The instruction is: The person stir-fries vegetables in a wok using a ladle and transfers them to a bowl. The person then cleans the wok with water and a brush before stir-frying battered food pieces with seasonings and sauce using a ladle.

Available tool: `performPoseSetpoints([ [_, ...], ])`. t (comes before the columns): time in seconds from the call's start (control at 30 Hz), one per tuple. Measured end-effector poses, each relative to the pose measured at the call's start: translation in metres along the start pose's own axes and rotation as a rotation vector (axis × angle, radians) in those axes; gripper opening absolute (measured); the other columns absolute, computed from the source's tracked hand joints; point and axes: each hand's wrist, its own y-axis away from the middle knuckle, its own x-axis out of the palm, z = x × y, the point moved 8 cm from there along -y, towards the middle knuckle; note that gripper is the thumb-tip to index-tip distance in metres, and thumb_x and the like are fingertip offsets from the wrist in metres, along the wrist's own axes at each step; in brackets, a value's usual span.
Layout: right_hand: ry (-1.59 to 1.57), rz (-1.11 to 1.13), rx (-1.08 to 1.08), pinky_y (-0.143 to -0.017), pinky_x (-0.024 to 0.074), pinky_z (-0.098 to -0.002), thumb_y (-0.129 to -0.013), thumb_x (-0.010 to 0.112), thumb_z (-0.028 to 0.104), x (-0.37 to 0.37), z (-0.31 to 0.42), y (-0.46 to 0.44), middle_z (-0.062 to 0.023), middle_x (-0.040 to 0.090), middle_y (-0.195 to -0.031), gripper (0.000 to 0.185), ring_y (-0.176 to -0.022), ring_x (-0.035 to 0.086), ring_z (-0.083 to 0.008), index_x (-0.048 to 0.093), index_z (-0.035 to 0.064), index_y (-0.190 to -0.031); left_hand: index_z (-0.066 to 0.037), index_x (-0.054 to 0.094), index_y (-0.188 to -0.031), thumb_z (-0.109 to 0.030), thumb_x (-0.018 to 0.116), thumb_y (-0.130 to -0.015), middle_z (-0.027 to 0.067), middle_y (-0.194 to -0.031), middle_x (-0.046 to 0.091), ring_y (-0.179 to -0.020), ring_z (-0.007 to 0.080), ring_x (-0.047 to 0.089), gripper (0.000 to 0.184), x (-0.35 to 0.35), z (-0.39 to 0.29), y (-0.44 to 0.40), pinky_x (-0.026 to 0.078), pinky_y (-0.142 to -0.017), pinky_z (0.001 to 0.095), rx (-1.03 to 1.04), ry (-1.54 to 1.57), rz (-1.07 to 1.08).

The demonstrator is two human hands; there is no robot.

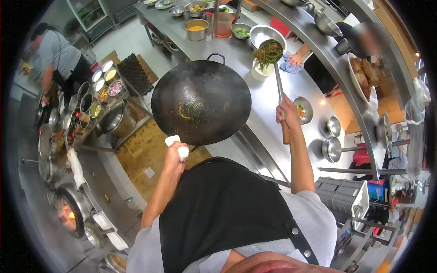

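Note:
My left hand [173,157] is closed around a folded white cloth [183,154] at the near handle of a black wok [214,98]. The wok is tilted, and a few green and yellow scraps [185,111] lie in its oily bottom. My right hand [288,112] grips the wooden-handled ladle [279,84], its shaft pointing away from me. Long green beans [269,53], dark with seasoning, are heaped on the ladle's head. That head is over the edge of a white dish [278,34], above a white tub [262,72]; whether it touches the dish I cannot tell.
A steel counter [255,107] runs along the right, with a small bowl of food [302,110] and stacked bowls [332,149]. Across it, another person's hand [296,60] rests by a blue cloth [291,67]. A burner flame [68,214] glows at left. A co-worker [63,59] stands beyond the seasoning containers [103,94].

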Motion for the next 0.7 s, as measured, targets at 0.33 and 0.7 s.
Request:
performPoseSetpoints([
  [0.33,0.946,-0.241,-0.241,-0.090,0.0541,-0.0436,-0.095,0.063,0.019,-0.060,-0.101,-0.030,-0.0310,0.070,-0.113,0.070,-0.103,0.070,-0.0429,0.038,0.0021,-0.157,-0.011,0.054,-0.091,-0.011,0.063,-0.084,0.0071,-0.070,0.061,-0.049,0.0165,0.054,0.011,-0.057,0.022,0.012,0.035,-0.036,0.0299,0.047,0.098,-0.065],
  [0.7,1.095,-0.151,-0.023,-0.096,0.0528,-0.0452,-0.092,0.066,0.020,-0.004,-0.068,0.073,-0.0349,0.067,-0.115,0.069,-0.110,0.067,-0.0469,0.043,0.0079,-0.156,-0.011,0.054,-0.093,-0.010,0.062,-0.084,0.0069,-0.071,0.062,-0.049,0.0155,0.054,0.013,-0.089,0.023,0.043,0.034,-0.037,0.0290,0.059,0.071,-0.134],
])
